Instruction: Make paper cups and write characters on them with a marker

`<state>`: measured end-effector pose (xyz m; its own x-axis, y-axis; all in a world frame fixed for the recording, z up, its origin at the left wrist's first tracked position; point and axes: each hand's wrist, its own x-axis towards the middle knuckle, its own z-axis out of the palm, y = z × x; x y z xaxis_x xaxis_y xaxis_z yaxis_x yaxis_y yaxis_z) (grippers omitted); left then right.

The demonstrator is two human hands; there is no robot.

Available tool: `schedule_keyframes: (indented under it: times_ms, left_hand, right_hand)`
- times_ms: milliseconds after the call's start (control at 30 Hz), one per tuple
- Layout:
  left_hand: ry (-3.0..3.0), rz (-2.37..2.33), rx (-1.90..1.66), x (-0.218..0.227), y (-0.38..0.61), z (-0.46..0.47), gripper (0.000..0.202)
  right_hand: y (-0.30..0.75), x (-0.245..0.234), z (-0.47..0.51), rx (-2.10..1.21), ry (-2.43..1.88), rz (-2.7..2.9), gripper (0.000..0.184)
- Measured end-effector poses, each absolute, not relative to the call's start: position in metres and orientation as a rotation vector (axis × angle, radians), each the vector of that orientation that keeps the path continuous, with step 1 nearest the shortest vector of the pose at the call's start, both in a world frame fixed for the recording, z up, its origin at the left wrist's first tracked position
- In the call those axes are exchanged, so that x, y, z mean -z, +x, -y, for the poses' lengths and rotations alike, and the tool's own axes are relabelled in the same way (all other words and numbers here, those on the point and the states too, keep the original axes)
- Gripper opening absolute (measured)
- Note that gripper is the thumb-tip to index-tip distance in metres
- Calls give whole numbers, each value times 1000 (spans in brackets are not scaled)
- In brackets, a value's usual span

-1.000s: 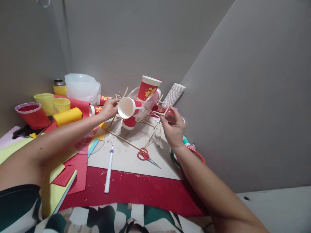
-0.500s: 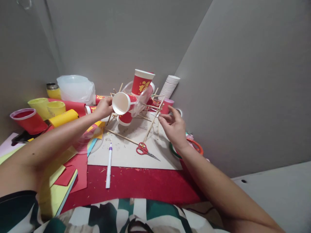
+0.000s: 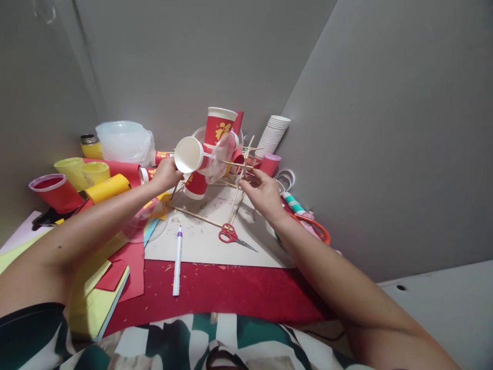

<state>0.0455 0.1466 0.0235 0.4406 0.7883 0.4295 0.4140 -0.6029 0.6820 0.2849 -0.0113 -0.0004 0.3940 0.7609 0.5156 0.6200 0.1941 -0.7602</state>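
Observation:
A wheel-like build of red-and-white paper cups [image 3: 220, 128] and clear plastic discs [image 3: 220, 158] sits on a frame of thin wooden sticks [image 3: 197, 216]. One cup's white open mouth [image 3: 188, 155] faces me. My left hand [image 3: 167, 176] is closed at the frame's left side, its fingertips partly hidden by that cup. Beneath the axle stick [image 3: 236, 164], my right hand [image 3: 265, 191] pinches at the crossed wooden sticks [image 3: 245, 167] on the right. Red-handled scissors [image 3: 228, 234] lie at the frame's near corner, on grey cardboard [image 3: 204, 252].
A white marker [image 3: 177, 264] lies nearer me. To the left are coloured paper sheets [image 3: 133, 277], yellow cups [image 3: 96, 173], a red cup [image 3: 57, 192] and a plastic-wrapped bowl [image 3: 125, 144]. Stacked white cups [image 3: 272, 136] and tape rolls [image 3: 285, 181] stand right, beside grey walls [image 3: 385, 128].
My right hand has moved left, closer in on the crossed sticks. Those sticks now stand more upright, and the cup wheel has shifted slightly left. The view has also shifted a little.

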Motion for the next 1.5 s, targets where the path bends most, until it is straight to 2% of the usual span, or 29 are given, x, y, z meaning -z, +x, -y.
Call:
schedule_keyframes:
  times_ms: [233, 500, 733, 933, 1233, 1400, 1500]
  left_hand:
    - [2169, -1001, -1058, -16, 48, -153, 2]
    - [2117, -900, -997, -13, 36, -156, 16]
    - [2069, -847, -937, -9, 25, -153, 20]
    - [2044, -822, -866, -9, 18, -147, 47]
    - [1946, -929, -839, -10, 7, -141, 58]
    - [1845, -1003, -900, -12, -16, -129, 53]
    - [1784, -1065, -981, -15, -34, -118, 36]
  right_hand:
    - [286, 3, 8, -108, -1558, 1284, 37]
    - [284, 0, 17, -112, -1599, 1283, 40]
    - [285, -2, 32, -122, -1620, 1314, 47]
    - [281, -2, 56, -130, -1661, 1365, 48]
    - [266, -1, 87, -201, -1776, 1540, 36]
    - [249, -6, 107, -396, -1713, 1777, 34]
    - [239, -6, 118, -532, -1605, 1990, 33]
